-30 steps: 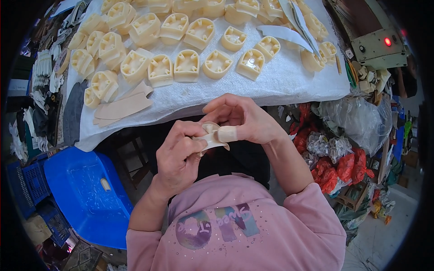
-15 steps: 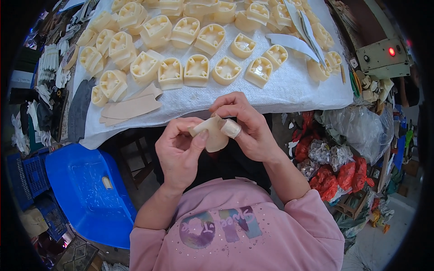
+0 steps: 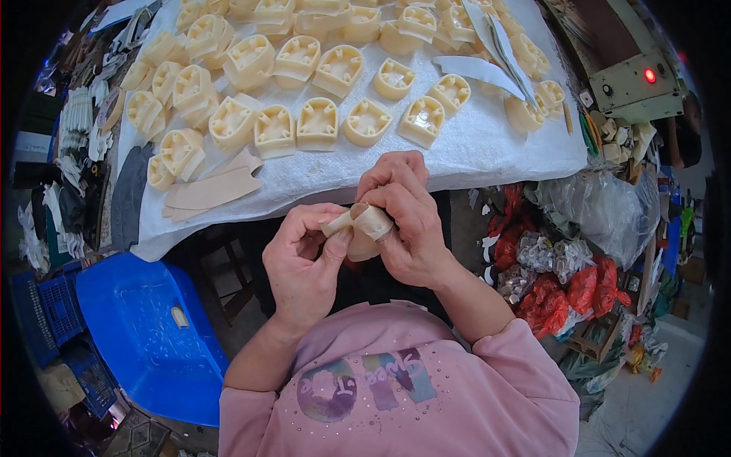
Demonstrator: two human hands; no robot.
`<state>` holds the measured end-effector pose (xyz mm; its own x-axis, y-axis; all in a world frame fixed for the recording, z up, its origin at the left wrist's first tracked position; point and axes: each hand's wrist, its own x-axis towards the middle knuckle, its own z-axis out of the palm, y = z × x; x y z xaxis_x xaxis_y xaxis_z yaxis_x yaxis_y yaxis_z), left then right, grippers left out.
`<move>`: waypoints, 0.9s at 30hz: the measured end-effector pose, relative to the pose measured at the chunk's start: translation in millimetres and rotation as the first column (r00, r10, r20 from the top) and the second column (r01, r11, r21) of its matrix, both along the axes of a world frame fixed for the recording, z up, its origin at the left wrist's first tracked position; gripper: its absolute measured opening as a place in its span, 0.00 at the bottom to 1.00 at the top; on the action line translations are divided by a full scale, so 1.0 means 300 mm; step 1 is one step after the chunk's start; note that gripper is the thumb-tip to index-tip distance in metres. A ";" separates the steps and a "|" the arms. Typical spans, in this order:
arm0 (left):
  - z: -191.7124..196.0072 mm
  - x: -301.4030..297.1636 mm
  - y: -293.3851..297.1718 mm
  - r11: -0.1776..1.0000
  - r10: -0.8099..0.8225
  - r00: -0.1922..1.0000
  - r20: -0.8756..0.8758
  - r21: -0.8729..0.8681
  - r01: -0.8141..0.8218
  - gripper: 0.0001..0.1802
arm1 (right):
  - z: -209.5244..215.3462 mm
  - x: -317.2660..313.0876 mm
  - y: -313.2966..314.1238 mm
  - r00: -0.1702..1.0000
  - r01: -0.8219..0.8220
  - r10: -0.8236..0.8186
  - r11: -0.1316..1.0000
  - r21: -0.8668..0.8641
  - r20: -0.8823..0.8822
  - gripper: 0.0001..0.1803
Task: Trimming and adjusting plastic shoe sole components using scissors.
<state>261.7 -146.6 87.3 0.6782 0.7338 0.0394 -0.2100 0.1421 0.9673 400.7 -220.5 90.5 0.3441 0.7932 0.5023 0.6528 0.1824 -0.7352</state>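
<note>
Between my hands, above my lap, is a small cream piece with a rounded lower edge; it resembles the shoe heels on the table, but its top is partly hidden. My left hand pinches its left side, thumb in front, where a pale flap stands out. From the right my right hand grips the upper edge with bent fingers. A cream wrap covers the right thumb. Beyond them, many hollow cream shoe heels stand on the table, open side up.
White woven sheeting covers the table. Beige strips lie at its near left, pale curved strips at the right. A blue plastic tub stands low left. Red bags and clear plastic lie right, below a control box.
My right hand has shifted slightly left and its wrapped thumb now presses over the front of the cream piece. My left hand keeps its pinch. The view has shifted a little.
</note>
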 end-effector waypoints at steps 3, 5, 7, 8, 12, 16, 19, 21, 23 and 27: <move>-0.032 -0.013 0.013 0.970 0.021 0.998 -0.056 0.241 -0.006 0.10 | -0.006 0.008 -0.015 0.987 -0.075 0.068 0.996 -0.041 -0.148 0.05; -0.016 -0.005 0.036 0.924 0.050 0.997 -0.065 0.381 -0.022 0.09 | -0.026 0.023 -0.032 0.771 -0.232 0.251 0.967 0.108 -0.586 0.06; -0.015 -0.006 0.052 0.862 0.085 0.996 -0.037 0.503 -0.055 0.06 | -0.018 0.049 -0.037 0.665 -0.160 0.209 0.978 0.136 -0.717 0.18; -0.019 -0.008 0.055 0.863 0.082 0.996 -0.037 0.503 -0.052 0.06 | -0.005 0.060 -0.039 0.600 -0.131 0.176 0.984 0.121 -0.780 0.23; -0.019 -0.015 0.054 0.720 0.059 0.998 0.038 0.691 -0.069 0.08 | 0.011 0.086 -0.036 0.381 -0.548 0.245 0.836 -0.005 -0.891 0.28; -0.012 -0.019 0.041 0.691 0.050 0.997 0.059 0.719 -0.077 0.15 | 0.031 0.084 -0.033 0.479 -0.466 0.237 0.885 -0.016 -0.845 0.37; -0.010 -0.024 0.040 0.587 0.075 0.992 0.099 0.800 -0.124 0.14 | 0.011 0.068 -0.029 0.370 -0.449 0.298 0.887 0.111 -0.880 0.43; -0.008 -0.024 0.038 0.557 0.077 0.992 0.101 0.821 -0.127 0.14 | 0.003 0.072 -0.034 0.216 -0.508 0.292 0.848 0.148 -0.932 0.47; -0.025 -0.031 0.055 0.462 0.039 0.995 0.097 0.881 -0.104 0.10 | -0.020 0.074 -0.034 0.311 -0.505 0.330 0.852 0.140 -0.891 0.47; -0.035 -0.047 0.076 0.741 -0.050 0.999 0.012 0.671 0.030 0.32 | 0.008 0.076 -0.041 0.703 -0.366 0.298 0.930 0.031 -0.645 0.46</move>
<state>247.7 -123.6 76.9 0.6973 0.4830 0.5297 -0.2464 -0.5325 0.8098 423.6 -233.0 92.9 0.2577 0.9482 0.1859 -0.0555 0.2067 -0.9768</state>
